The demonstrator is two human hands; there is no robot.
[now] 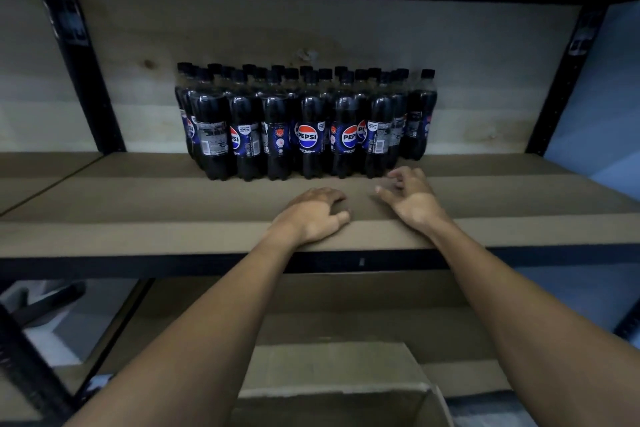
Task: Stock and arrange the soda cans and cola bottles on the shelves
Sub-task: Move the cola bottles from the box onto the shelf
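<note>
While the Pepsi bottles (304, 121) stand massed at the shelf's (138, 236) back, left hand (313, 215) and right hand (412, 198) rest near its front edge, empty, fingers loosely curled, likely between loads.

Dim plywood-backed shelf (173, 201) (black metal uprights (88, 80)), pale-blue wall (606, 97) right

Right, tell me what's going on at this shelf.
A person is stocking Pepsi Zero Sugar bottles on a wooden shelf. They stand upright in packed rows mid-shelf, toward the back, with one extra bottle at the right end. Both hands hold nothing: the left hand rests on the shelf's front, and the right hand is just before the front row's right end, fingers loosely spread. A cardboard box sits below.
</note>
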